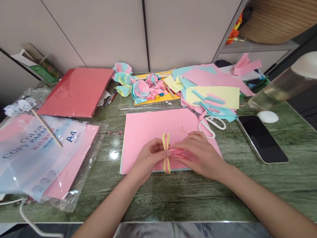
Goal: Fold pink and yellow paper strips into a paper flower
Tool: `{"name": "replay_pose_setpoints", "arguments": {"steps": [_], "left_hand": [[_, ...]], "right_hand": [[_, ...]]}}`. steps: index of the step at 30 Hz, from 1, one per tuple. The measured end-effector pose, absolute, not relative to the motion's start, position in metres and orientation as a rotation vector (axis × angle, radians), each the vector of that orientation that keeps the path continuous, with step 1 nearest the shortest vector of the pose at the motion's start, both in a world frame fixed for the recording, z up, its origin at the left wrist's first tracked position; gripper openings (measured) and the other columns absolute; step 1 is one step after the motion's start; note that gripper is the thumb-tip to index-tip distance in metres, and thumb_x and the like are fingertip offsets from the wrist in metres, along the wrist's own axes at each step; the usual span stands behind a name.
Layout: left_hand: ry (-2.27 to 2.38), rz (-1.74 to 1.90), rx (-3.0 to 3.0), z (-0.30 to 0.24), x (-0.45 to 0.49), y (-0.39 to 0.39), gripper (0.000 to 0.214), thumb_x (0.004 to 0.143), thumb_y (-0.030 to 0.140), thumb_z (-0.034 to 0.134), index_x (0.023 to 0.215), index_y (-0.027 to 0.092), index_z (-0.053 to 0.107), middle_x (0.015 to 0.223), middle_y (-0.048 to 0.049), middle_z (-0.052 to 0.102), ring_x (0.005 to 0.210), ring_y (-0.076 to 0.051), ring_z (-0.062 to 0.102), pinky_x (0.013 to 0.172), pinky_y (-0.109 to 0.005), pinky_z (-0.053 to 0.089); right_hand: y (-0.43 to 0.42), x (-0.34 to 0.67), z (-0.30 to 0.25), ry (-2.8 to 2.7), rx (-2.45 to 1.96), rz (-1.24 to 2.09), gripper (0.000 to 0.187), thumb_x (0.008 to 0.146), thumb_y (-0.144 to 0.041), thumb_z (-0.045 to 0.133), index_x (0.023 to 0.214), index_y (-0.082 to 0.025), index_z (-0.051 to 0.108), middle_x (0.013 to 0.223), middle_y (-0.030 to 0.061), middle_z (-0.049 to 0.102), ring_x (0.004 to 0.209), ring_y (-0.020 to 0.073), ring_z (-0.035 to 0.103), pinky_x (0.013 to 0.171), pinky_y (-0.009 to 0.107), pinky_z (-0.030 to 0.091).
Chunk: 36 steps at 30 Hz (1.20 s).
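Pleated paper (pixel 177 153) is over the pink sheet (pixel 150 127); I grasp it with my left hand (pixel 148 156) and right hand (pixel 201 153). Apparent step: working the folds; the next move calls for light pressure.

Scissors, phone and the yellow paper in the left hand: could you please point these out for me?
Scissors (pixel 208 119): head view, on a white handle.
Phone (pixel 262 137): head view, on the dark screen.
Yellow paper (pixel 168 167): head view, on its lower end.

Head-worn view, forward-down over green table (pixel 184 198)
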<state>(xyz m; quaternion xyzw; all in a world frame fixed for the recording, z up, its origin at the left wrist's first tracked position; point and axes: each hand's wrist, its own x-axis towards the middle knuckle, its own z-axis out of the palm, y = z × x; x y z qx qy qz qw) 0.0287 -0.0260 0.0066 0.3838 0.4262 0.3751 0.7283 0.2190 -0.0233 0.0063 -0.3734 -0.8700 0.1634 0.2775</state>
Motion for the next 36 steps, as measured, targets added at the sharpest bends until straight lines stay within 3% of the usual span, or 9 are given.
{"name": "replay_pose_setpoints", "arguments": {"steps": [3, 7, 17, 23, 36], "left_hand": [[0.934, 0.817, 0.799, 0.005, 0.027, -0.025, 0.022, 0.065, 0.023, 0.069, 0.083, 0.014, 0.06, 0.081, -0.0017, 0.06, 0.075, -0.012, 0.055, 0.071, -0.023, 0.04], [0.923, 0.779, 0.755, 0.007, 0.025, -0.025, 0.025, 0.063, 0.021, 0.071, 0.086, 0.014, 0.062, 0.083, -0.0019, 0.061, 0.073, -0.011, 0.055, 0.07, -0.022, 0.041], [0.903, 0.686, 0.844, 0.005, 0.026, -0.026, 0.022, 0.063, 0.021, 0.071, 0.081, 0.013, 0.063, 0.076, -0.001, 0.06, 0.067, -0.009, 0.054, 0.064, -0.021, 0.04], [0.948, 0.739, 0.915, 0.007, 0.028, -0.026, 0.023, 0.063, 0.022, 0.072, 0.08, 0.011, 0.061, 0.078, -0.0022, 0.061, 0.071, -0.011, 0.055, 0.068, -0.022, 0.041], [0.974, 0.823, 0.859, 0.003, 0.027, -0.025, 0.026, 0.06, 0.022, 0.074, 0.081, 0.012, 0.062, 0.079, -0.0024, 0.063, 0.077, -0.013, 0.057, 0.076, -0.026, 0.043]], "right_hand": [[-0.023, 0.222, 0.013, -2.302, -1.017, 0.629, 0.039, 0.075, -0.033, 0.061, 0.112, -0.022, 0.051, 0.101, 0.0053, 0.063, 0.094, 0.02, 0.054, 0.091, 0.041, 0.037], [-0.021, 0.227, 0.018, -2.251, -1.001, 0.744, 0.038, 0.079, -0.02, 0.05, 0.117, -0.024, 0.048, 0.111, 0.0055, 0.058, 0.104, 0.0203, 0.05, 0.092, 0.042, 0.038], [-0.019, 0.223, 0.005, -2.26, -0.87, 0.398, 0.006, 0.078, -0.023, 0.06, 0.084, -0.023, 0.062, 0.074, -0.001, 0.066, 0.072, 0.0147, 0.05, 0.073, 0.033, 0.037], [-0.022, 0.222, 0.009, -2.207, -0.928, 0.426, 0.006, 0.079, -0.026, 0.06, 0.076, -0.021, 0.062, 0.067, -0.0014, 0.064, 0.065, 0.0126, 0.048, 0.071, 0.032, 0.034], [-0.025, 0.217, 0.003, -2.279, -0.991, 0.448, 0.017, 0.083, -0.024, 0.054, 0.099, -0.021, 0.061, 0.08, 0.0028, 0.061, 0.078, 0.015, 0.05, 0.076, 0.033, 0.036]]}}
